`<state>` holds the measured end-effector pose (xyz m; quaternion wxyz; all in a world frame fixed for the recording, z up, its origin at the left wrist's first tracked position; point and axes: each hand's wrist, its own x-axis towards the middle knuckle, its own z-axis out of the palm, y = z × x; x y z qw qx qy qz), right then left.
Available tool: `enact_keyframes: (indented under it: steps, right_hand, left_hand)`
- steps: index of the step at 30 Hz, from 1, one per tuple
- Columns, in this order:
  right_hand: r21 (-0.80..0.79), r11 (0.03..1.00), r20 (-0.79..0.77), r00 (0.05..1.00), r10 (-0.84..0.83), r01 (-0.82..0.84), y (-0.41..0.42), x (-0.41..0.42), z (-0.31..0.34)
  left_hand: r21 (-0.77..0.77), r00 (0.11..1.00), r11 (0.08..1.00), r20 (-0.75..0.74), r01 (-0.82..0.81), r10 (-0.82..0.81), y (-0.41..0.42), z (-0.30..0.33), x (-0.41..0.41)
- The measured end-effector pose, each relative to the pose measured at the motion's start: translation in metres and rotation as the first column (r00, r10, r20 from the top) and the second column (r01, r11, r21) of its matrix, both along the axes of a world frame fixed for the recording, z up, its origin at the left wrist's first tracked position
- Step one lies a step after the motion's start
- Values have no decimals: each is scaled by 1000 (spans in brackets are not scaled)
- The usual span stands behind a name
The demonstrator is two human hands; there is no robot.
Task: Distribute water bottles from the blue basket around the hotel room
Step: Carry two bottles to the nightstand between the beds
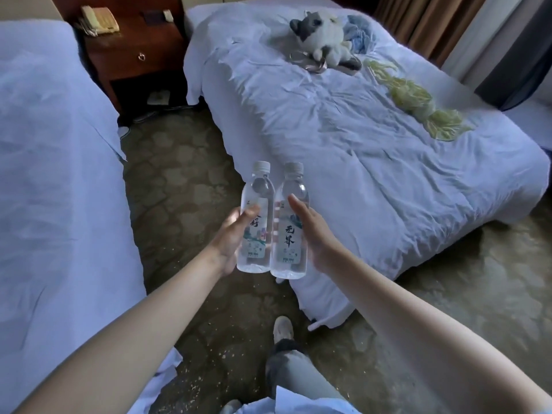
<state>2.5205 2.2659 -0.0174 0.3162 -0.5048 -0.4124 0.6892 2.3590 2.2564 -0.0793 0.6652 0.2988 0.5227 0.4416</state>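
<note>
Left grip wraps the left bottle; right grip clasps the right bottle. Both bottles upright, long axes vertical, white caps up and away, sides touching, held in mid-air over the carpet between two beds. Right bed carries a plush toy.
</note>
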Motion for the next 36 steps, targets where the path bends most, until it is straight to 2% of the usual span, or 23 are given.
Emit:
enact_keyframes:
  steps: [8,16,26,36]
  right_hand:
    - [-45,993,-14,994,104,-105,123,-16,6]
    - [-58,983,-17,985,174,-175,223,-75,-15]
    - [-30,980,-5,980,198,-198,374,-180,-19]
    - [-58,984,8,985,170,-169,514,-235,-21]
  left_hand:
    - [-48,989,988,14,-148,149,95,13,-10]
    - [-113,971,965,11,-238,241,180,3,-63]
    - [-87,975,971,-6,-222,223,332,2,-167]
    - [-82,977,974,-25,-213,211,468,5,-227]
